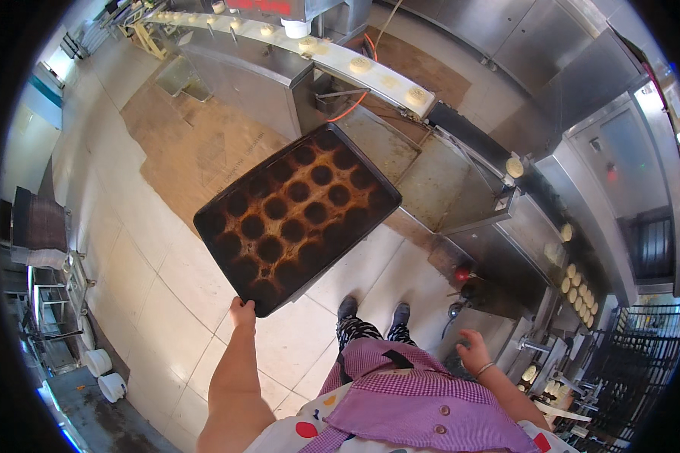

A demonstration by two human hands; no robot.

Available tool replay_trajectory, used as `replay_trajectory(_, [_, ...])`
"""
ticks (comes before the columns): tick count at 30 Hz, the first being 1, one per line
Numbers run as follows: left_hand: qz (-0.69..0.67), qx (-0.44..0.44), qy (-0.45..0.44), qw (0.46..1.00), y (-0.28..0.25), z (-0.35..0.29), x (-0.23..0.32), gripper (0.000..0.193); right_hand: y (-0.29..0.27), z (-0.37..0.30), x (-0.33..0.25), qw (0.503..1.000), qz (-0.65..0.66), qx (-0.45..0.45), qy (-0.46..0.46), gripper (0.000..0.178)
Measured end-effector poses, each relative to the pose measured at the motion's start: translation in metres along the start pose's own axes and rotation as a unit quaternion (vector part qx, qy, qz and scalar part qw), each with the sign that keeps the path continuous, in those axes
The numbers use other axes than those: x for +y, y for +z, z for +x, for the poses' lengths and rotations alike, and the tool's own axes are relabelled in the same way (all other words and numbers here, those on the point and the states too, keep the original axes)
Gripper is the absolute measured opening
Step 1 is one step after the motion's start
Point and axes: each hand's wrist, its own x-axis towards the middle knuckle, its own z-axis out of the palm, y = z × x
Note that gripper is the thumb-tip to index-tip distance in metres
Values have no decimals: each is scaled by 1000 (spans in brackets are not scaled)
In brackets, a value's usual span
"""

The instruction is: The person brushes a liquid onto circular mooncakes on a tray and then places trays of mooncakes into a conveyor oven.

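My left hand (242, 311) is closed on the near left corner of a large, dark baking tray (296, 208). The tray slants over the floor in front of me, its inside facing up. Round blackened marks stand in rows across its scorched brown bottom. At my right side, my right hand (473, 351) is held up with nothing in it, its fingers loosely bent and apart. It is nearest to a metal machine part (482, 340) below the conveyor line. Pale round dough pieces (579, 293) sit in rows on the conveyor at the right.
A white conveyor belt (332, 57) with spaced dough rounds (360, 65) curves across the back. Steel machine housings (589, 166) line the right. Flattened cardboard (196, 143) covers part of the tiled floor (151, 317). Dark stacked trays (38, 223) and white buckets (112, 386) stand at the left.
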Motion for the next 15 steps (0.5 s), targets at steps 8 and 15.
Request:
replay_trajectory(8, [-467, -255, 133, 836, -84, -147, 243, 95, 29, 32, -36, 985, 142, -93, 28, 42])
replay_trajectory(15, [-410, -324, 193, 831, -114, -250, 326, 93, -3, 61, -175, 709, 664, -190, 141, 67])
